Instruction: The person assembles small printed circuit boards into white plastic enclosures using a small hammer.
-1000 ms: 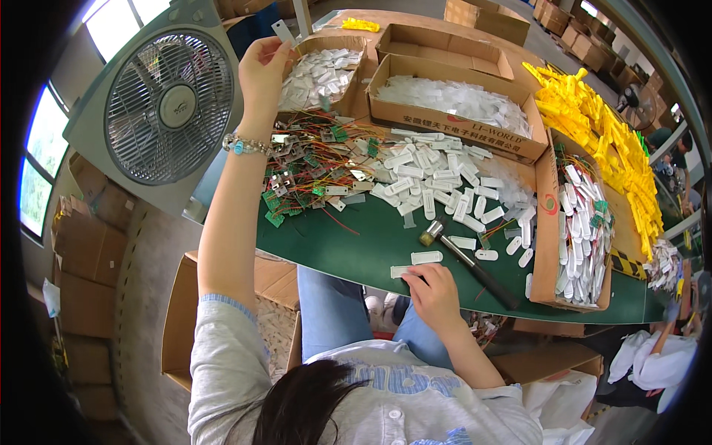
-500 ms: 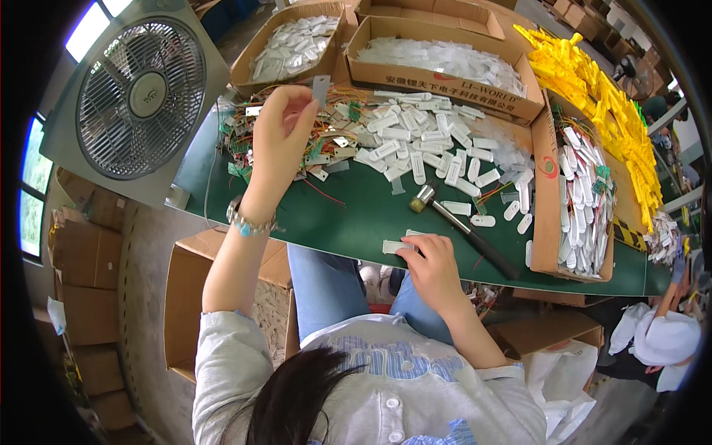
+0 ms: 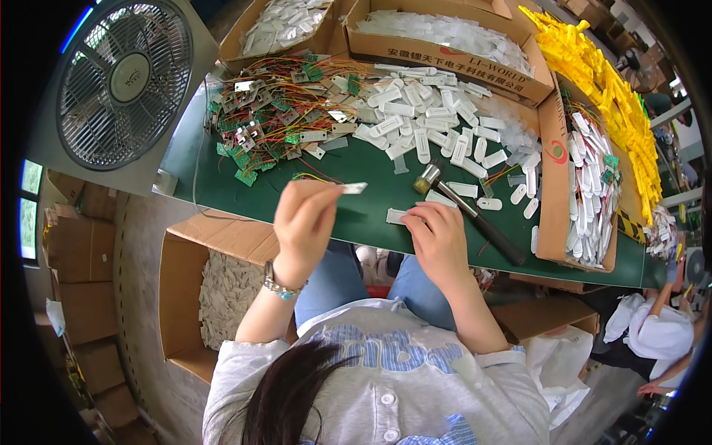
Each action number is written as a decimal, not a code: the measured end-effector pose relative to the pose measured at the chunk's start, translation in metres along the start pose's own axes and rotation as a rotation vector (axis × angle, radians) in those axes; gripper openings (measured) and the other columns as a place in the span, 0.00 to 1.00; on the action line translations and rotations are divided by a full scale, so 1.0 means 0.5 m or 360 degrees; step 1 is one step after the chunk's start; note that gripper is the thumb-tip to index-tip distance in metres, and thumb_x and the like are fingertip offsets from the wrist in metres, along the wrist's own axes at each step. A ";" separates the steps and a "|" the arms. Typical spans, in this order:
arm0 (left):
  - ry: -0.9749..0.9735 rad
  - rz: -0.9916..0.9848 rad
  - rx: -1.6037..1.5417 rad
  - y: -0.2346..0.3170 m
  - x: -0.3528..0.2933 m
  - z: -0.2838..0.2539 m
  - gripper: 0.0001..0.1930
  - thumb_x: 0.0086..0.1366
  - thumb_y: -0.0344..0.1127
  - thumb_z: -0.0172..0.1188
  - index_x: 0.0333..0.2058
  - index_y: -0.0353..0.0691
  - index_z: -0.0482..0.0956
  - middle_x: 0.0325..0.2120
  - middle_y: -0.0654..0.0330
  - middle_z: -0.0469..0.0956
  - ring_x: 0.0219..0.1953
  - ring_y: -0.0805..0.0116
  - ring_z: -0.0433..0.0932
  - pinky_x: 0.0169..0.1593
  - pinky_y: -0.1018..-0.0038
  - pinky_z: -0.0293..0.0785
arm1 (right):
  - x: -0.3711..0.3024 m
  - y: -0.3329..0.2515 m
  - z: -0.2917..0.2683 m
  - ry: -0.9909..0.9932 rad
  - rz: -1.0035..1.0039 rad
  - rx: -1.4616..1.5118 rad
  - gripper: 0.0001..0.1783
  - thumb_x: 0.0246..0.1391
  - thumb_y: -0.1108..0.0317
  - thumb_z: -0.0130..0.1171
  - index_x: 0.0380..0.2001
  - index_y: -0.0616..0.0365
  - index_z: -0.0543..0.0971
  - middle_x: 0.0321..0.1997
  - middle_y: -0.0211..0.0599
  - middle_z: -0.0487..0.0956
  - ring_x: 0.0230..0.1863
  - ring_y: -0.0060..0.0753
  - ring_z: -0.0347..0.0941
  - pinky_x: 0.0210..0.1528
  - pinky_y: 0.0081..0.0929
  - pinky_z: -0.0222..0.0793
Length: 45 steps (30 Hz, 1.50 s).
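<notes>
My left hand (image 3: 302, 222) is raised above the near edge of the green table, its fingers pinching a small pale flat plate (image 3: 354, 188). Thin red and yellow wires (image 3: 315, 177) show beside those fingers; whether they belong to the plate I cannot tell. To the right, my right hand (image 3: 439, 237) rests at the table edge, fingers closed on a small white plastic casing (image 3: 396, 216), partly hidden under the fingertips. Just beyond that hand lies a hammer (image 3: 475, 215) with a black handle and a brass-coloured face. White casings (image 3: 423, 119) are heaped farther back.
Circuit boards with wires (image 3: 274, 111) are piled at left. Cardboard boxes of clear pieces (image 3: 445, 37) and white pieces (image 3: 285, 26) stand behind. At right, a box (image 3: 552, 178) holds wired white parts beside yellow parts (image 3: 608, 104). A fan (image 3: 126, 81) stands far left.
My left hand has come down and toward me from the wire pile, bringing the pale plate nearer my right hand. My right hand has shifted slightly, staying at the casing.
</notes>
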<state>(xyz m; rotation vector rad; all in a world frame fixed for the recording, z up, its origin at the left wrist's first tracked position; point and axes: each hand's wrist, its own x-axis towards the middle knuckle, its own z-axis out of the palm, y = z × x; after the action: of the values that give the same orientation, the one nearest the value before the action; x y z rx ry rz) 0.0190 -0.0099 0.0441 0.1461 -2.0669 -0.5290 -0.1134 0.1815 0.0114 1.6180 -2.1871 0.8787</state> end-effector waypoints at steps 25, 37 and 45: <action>-0.0716 0.0151 0.0181 0.017 -0.074 0.048 0.13 0.48 0.26 0.64 0.36 0.38 0.82 0.34 0.62 0.80 0.39 0.61 0.79 0.41 0.65 0.76 | -0.025 -0.009 0.007 -0.0139 -0.0018 0.0170 0.17 0.41 0.77 0.61 0.40 0.59 0.83 0.48 0.36 0.78 0.44 0.38 0.74 0.47 0.37 0.69; -0.0706 0.0229 0.0124 0.022 -0.081 0.047 0.15 0.43 0.23 0.65 0.34 0.37 0.81 0.29 0.61 0.78 0.33 0.62 0.77 0.37 0.67 0.75 | -0.011 -0.056 0.015 -0.0094 0.0149 -0.0037 0.12 0.44 0.75 0.61 0.36 0.61 0.83 0.43 0.35 0.79 0.38 0.36 0.71 0.39 0.34 0.67; -0.0881 0.0195 0.0105 0.033 -0.065 0.034 0.11 0.47 0.28 0.62 0.33 0.38 0.81 0.31 0.62 0.77 0.35 0.63 0.77 0.36 0.66 0.75 | -0.010 -0.023 0.005 -0.0130 0.0040 0.0044 0.13 0.43 0.75 0.61 0.36 0.59 0.84 0.43 0.31 0.80 0.39 0.33 0.73 0.39 0.31 0.70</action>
<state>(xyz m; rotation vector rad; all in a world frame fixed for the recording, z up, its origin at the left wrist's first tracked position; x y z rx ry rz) 0.0238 0.0202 0.0177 -0.1018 -2.6127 -0.4589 -0.1005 0.1815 0.0103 1.6708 -2.2644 0.8680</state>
